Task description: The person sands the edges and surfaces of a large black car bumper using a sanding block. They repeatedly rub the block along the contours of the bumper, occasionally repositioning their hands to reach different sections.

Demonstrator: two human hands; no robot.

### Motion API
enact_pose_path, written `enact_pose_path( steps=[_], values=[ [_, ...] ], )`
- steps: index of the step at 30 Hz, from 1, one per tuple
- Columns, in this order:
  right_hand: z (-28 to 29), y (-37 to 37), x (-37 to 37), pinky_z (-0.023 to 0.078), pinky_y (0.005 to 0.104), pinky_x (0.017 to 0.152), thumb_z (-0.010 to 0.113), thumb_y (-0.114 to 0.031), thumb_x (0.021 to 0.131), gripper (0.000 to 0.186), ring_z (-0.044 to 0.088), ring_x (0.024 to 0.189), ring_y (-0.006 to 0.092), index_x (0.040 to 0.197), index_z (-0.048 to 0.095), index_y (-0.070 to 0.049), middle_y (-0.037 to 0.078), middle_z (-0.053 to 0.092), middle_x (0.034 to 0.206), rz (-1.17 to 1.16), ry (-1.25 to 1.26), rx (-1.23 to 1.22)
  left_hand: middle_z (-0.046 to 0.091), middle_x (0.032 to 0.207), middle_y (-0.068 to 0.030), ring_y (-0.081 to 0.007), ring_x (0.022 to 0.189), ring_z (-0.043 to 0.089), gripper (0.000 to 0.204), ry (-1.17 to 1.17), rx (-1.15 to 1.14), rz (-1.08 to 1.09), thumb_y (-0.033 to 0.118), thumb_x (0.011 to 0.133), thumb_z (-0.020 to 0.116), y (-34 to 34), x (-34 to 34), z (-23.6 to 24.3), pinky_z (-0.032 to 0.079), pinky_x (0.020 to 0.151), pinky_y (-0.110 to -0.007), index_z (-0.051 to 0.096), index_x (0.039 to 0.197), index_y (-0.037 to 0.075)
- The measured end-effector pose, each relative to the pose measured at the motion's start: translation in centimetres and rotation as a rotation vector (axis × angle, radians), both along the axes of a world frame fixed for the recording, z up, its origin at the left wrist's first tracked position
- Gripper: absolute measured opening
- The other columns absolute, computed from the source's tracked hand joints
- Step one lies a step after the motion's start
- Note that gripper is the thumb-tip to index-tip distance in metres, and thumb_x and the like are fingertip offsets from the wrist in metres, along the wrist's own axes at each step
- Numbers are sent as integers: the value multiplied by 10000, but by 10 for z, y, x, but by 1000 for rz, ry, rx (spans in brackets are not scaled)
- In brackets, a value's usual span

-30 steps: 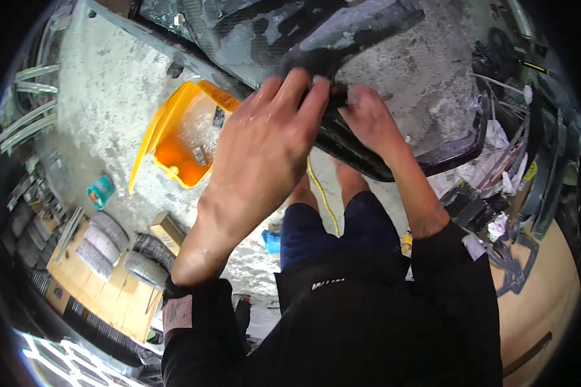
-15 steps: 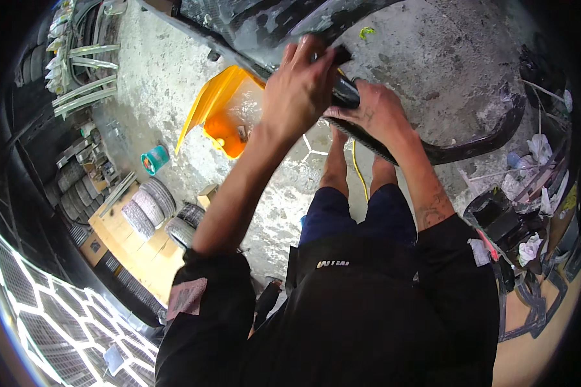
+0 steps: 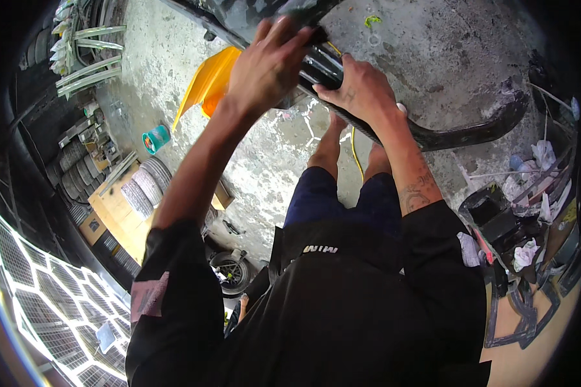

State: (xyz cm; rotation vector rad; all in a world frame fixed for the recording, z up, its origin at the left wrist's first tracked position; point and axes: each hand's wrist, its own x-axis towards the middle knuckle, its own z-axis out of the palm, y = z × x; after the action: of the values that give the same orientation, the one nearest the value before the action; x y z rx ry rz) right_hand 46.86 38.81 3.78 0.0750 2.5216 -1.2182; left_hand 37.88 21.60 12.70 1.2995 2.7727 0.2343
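Note:
A long, glossy black curved part (image 3: 461, 137), looking like a car bumper, stretches across in front of me from upper left to right. My left hand (image 3: 271, 64) lies over its upper stretch, slightly blurred, fingers bent. A small dark piece (image 3: 317, 35) shows at those fingertips; its kind is unclear. My right hand (image 3: 365, 93) grips the black part farther right, thumb along its near side and the other fingers over the far side, partly hidden.
Left of the part stands a yellow panel (image 3: 208, 79). A teal bucket (image 3: 155, 138), a cardboard sheet with tyres (image 3: 150, 187) and metal strips (image 3: 100, 62) lie farther left. At right is a heap of black parts and crumpled paper (image 3: 526, 255). A yellow cable (image 3: 356, 155) runs between my legs.
My left hand has moved left and slightly up along the black part with the dark piece. My right hand has shifted slightly left and up, still gripping the part.

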Motion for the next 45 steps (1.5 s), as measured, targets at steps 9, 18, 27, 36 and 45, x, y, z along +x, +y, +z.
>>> enact_pose_path(
  steps=[9, 18, 27, 36, 45],
  values=[
    [-2, -1, -1, 573, 487, 873, 799, -580, 796, 751, 716, 974, 445, 1143, 620, 61, 283, 718, 1019, 21, -2, -14, 578, 1127, -95, -356, 1050, 577, 296, 0, 0, -97, 140, 894, 659, 17, -14, -1, 584, 841, -439, 670, 1182, 76],
    [2, 5, 3, 573, 463, 883, 815, -527, 790, 643, 728, 984, 398, 1082, 677, 30, 244, 736, 1032, -26, -12, 15, 609, 1067, -121, -337, 1007, 600, 368, -108, 197, 110, 60, 867, 760, -18, 26, 33, 546, 836, -415, 698, 1230, 78],
    [0, 4, 2, 575, 482, 867, 806, -547, 787, 679, 722, 965, 428, 1085, 661, 46, 258, 733, 991, -12, -6, 16, 555, 1222, -111, -327, 1198, 548, 281, -175, -99, 90, 97, 869, 618, 25, 8, 7, 587, 891, -432, 661, 1143, 57],
    [0, 4, 2, 576, 484, 866, 807, -534, 768, 700, 722, 986, 412, 1127, 662, 49, 280, 726, 1007, -2, -36, 36, 572, 1205, -137, -340, 1162, 575, 146, -212, -78, 85, 94, 885, 601, 18, 10, 8, 577, 901, -425, 664, 1009, 47],
    [2, 10, 3, 578, 479, 869, 797, -539, 790, 665, 724, 984, 419, 1096, 677, 39, 261, 733, 1033, -1, -32, 17, 569, 1143, -146, -352, 1077, 590, 145, -221, -143, 126, 105, 906, 602, -1, 41, 60, 573, 817, -469, 668, 1006, 22]
  ],
)
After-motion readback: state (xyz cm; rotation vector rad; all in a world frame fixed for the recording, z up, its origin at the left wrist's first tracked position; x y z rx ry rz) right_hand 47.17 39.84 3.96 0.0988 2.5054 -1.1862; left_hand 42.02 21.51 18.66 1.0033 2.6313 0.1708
